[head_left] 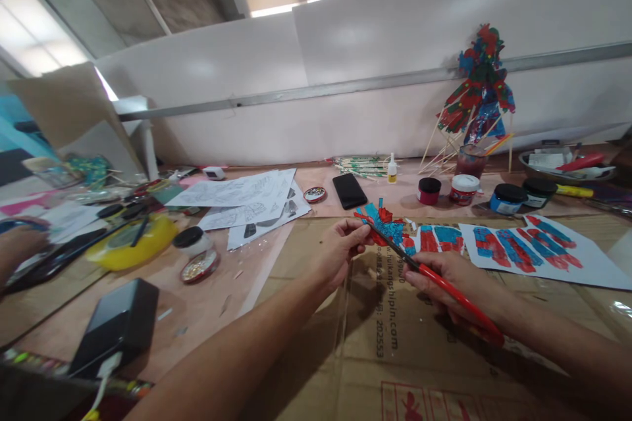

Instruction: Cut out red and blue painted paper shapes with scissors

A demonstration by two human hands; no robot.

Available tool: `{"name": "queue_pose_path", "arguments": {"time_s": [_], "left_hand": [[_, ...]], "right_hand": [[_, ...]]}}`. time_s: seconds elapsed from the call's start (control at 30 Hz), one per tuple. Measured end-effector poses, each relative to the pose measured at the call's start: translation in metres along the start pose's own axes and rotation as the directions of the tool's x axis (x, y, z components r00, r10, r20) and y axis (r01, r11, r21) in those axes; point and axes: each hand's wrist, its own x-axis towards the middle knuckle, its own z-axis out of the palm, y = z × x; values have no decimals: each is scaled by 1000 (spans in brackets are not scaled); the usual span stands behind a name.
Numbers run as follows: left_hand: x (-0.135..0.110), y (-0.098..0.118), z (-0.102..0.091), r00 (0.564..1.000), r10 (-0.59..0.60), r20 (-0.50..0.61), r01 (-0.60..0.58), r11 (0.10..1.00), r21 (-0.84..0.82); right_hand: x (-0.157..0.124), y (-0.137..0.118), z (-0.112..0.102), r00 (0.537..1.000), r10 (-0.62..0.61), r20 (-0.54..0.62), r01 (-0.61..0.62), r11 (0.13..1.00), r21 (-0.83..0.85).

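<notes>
My right hand (449,279) is wrapped around a long red-handled tool (459,299) with a narrow dark metal front. Its exact kind does not show clearly. The metal front points left, up to the fingertips of my left hand (345,243). Thumb and fingers there are pinched together at the tool's tip; what lies between them is too small to make out. Right behind the fingertips are red and blue painted paper cut-outs (390,230). Under both hands lies a printed cardboard sheet (316,342). A white sheet with red and blue painted shapes (587,270) is to the right.
Behind the cardboard stand paint jars (508,198), a glue bottle (392,169) and a phone (349,191). Painted figures on sticks (484,79) rise at back right. Leftward are drawings (237,191), yellow tape (133,243), a black box (116,329) and another person's hand (20,243).
</notes>
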Motion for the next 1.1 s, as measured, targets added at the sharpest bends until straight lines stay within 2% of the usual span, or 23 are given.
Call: {"name": "queue_pose_path", "arguments": {"time_s": [0.4, 0.67, 0.8, 0.93, 1.1], "left_hand": [[2, -1, -4, 1000, -18, -6, 18, 1000, -21], [5, 0, -6, 999, -38, -2, 38, 999, -28], [5, 2, -8, 999, -35, -10, 35, 999, -12], [6, 4, -9, 999, -25, -25, 25, 1000, 1], [6, 3, -8, 999, -30, -17, 29, 998, -58]], "right_hand": [[2, 1, 0, 999, 4, -38, -5, 1000, -15], [8, 13, 1, 994, -81, -74, 74, 993, -94], [6, 9, -2, 987, -144, -67, 132, 978, -164], [3, 4, -4, 987, -149, -62, 133, 968, -212], [8, 12, -3, 982, -178, -63, 155, 951, -267]]}}
